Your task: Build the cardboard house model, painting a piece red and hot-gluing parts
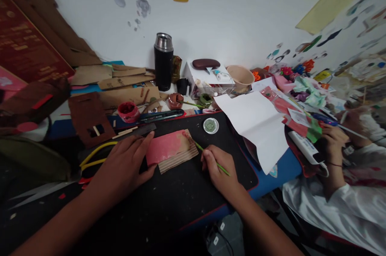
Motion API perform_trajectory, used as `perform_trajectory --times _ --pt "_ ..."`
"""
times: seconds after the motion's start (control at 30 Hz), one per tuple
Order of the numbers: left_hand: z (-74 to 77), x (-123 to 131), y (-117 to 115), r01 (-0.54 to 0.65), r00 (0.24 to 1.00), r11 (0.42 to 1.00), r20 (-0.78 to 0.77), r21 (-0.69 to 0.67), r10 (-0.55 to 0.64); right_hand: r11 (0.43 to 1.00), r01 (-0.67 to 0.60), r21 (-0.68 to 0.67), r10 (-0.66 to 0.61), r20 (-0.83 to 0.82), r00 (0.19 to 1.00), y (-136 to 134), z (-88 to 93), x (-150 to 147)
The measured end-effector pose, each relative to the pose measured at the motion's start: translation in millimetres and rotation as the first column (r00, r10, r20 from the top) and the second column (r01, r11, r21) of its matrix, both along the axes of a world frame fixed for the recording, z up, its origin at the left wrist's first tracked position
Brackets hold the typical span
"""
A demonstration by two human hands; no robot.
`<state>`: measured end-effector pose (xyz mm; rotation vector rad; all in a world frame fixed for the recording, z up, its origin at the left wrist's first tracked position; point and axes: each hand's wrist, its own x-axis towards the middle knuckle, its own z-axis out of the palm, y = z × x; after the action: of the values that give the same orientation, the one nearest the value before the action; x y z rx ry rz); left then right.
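Observation:
A small piece of corrugated cardboard [177, 160] lies on the black mat, much of its top covered in pink paint [164, 146]. My left hand [126, 163] grips its left end, with the index finger along the far corner and the thumb at the near edge. In my right hand [219, 166] is a thin paintbrush [223, 170] with a green handle, pinched between the fingers. Its tip meets the cardboard's bare upper right corner, where reddish-brown paint shows. Just beyond stands a small white lid [210, 126] holding grey-green paint.
Behind the mat [169, 199] are a red paint jar [128, 112], a brown one [175, 101], a green one [205, 100] and a black thermos [163, 62]. Yellow-handled scissors [96, 155] lie left. White paper [256, 121] and another person's hand [333, 139] are right.

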<state>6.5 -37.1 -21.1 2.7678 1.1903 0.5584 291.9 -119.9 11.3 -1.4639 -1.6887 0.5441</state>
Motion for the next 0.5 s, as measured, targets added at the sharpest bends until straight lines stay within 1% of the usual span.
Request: perform_trajectory --times 0.07,0.1,0.2,0.27,0.3,0.43,0.5 --pt "-1.0 -0.1 0.0 -0.005 1.0 1.0 0.006 -0.004 0.005 0.999 0.034 -0.009 -0.034 -0.011 0.999 0.4 -1.7 -3.1" --pt "-1.5 -0.3 0.0 -0.005 1.0 1.0 0.008 -0.004 0.005 1.0 0.015 -0.011 -0.015 -0.007 1.0 0.4 -2.7 -6.6" --pt "-2.3 -1.0 -0.2 0.0 1.0 1.0 0.004 0.005 0.0 0.992 -0.126 0.012 0.126 0.036 0.991 -0.1 -4.8 -16.1" --pt "-2.0 -1.2 -0.2 0.003 1.0 1.0 -0.001 0.011 -0.003 0.984 -0.175 0.021 0.173 0.053 0.983 -0.4 -4.1 -15.3" --pt "-1.6 -1.1 -0.2 0.003 1.0 1.0 -0.004 0.013 -0.003 0.986 -0.166 0.018 0.165 0.053 0.985 -0.4 -3.0 -12.1" --pt "-0.4 -0.3 0.7 0.005 1.0 1.0 0.003 0.006 -0.005 0.998 -0.058 -0.03 0.059 0.032 0.998 -0.3 3.0 5.1" --pt "-0.8 -0.3 1.1 0.007 1.0 1.0 0.005 0.006 -0.007 0.998 -0.053 -0.046 0.054 0.016 0.998 -0.7 4.6 7.5"
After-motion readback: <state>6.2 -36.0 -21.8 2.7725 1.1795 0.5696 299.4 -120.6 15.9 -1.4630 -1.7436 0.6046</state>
